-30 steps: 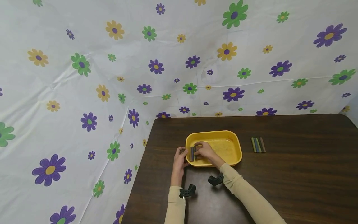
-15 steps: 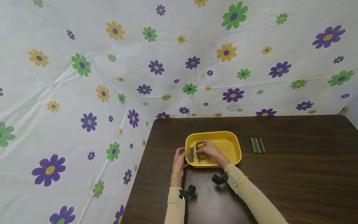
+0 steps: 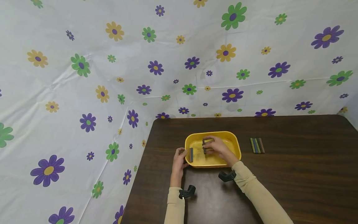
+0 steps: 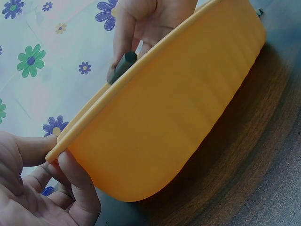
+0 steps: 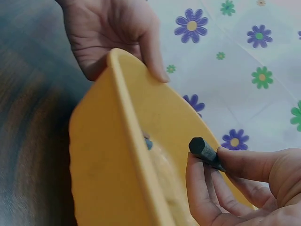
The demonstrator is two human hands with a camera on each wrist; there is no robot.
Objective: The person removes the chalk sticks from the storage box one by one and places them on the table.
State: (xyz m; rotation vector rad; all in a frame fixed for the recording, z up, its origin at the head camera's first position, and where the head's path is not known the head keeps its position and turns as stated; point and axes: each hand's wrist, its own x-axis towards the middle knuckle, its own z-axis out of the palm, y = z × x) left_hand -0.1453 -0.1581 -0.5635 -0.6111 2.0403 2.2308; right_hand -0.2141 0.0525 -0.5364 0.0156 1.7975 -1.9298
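My right hand [image 3: 218,148] pinches a dark green six-sided stick [image 5: 203,151] between thumb and fingers, just above the inside of a yellow plastic tub [image 3: 226,157]. In the left wrist view one end of this stick shows over the rim. At the tub's left end my left hand [image 3: 178,162] grips the rim, thumb inside and fingers curled below the lip, plain in the left wrist view. Two sticks, a brown one [image 3: 190,155] and a blue-grey one [image 3: 192,155], lie side by side in the tub near that hand.
To the right of the tub, several coloured sticks [image 3: 257,145] lie in a tight row on the dark wooden table [image 3: 302,174]. A white flowered sheet [image 3: 165,46] hangs behind and to the left. Black wrist cameras [image 3: 227,176] stick out from both wrists.
My right hand has lifted the dark green stick away from the two in the tub and carried it rightward to over the tub's middle. My left hand has stayed on the rim.
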